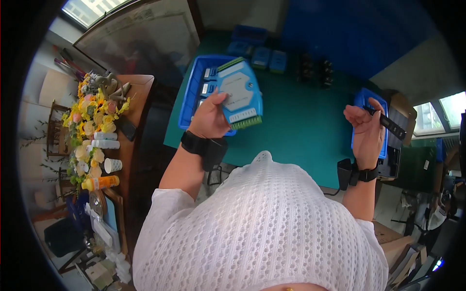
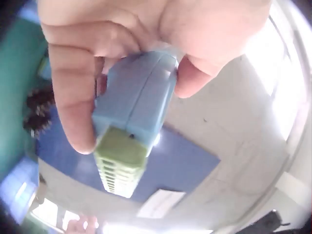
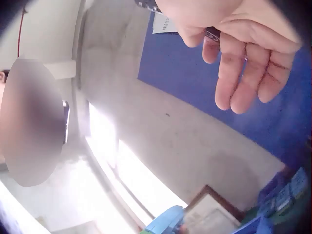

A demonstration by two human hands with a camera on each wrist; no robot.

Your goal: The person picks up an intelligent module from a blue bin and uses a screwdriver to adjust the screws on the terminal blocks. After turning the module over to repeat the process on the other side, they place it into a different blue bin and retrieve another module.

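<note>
My left hand (image 1: pixel 209 116) grips a flat light-blue electronic module (image 1: pixel 241 92) by its edge, thumb on the labelled face. Green terminal blocks (image 1: pixel 246 122) line two opposite ends of the module. In the left wrist view the module's blue side (image 2: pixel 139 92) shows between thumb and fingers. Below that hand, in the head view, a blue bin (image 1: pixel 186 114) holds several more modules. On the right, my right hand (image 1: pixel 366 133) is raised, pinching a slim black strip (image 1: pixel 394 129) with small light marks. Its other fingers are loosely extended in the right wrist view. Behind it stands another blue bin (image 1: pixel 359 99).
A green tabletop (image 1: pixel 291 138) lies between the bins. Along its back are several blue modules (image 1: pixel 261 57), a blue tray (image 1: pixel 249 34) and dark parts (image 1: pixel 325 72). At left, a wooden desk (image 1: pixel 138 97) carries flowers (image 1: pixel 90 116), a cup (image 1: pixel 113 166) and an orange bottle (image 1: pixel 101 183).
</note>
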